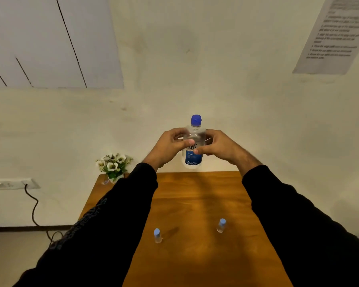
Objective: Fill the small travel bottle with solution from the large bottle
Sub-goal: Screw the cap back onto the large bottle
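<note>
Right now you are holding the large bottle (193, 146) upright in the air, above the far edge of the surface (199, 204), with its blue cap (196, 119) on. To the left of the bottle, your left hand (170, 145) is wrapping round its clear body, thumb lying across the front. To the right of it, your right hand (217, 145) is curling round the other side, thumb touching the label. Both sets of fingers are closing on the bottle, so neither is free for the cap.

Well nearer you than the bottle, two small travel bottles are standing capped on the surface, one (157, 235) to the lower left and one (221, 225) to the lower right.

I judge uncapping is the step in hand. Keep the left hand gripping low and steady, move the right up to the cap, and avoid squeezing the soft body while twisting.
</note>
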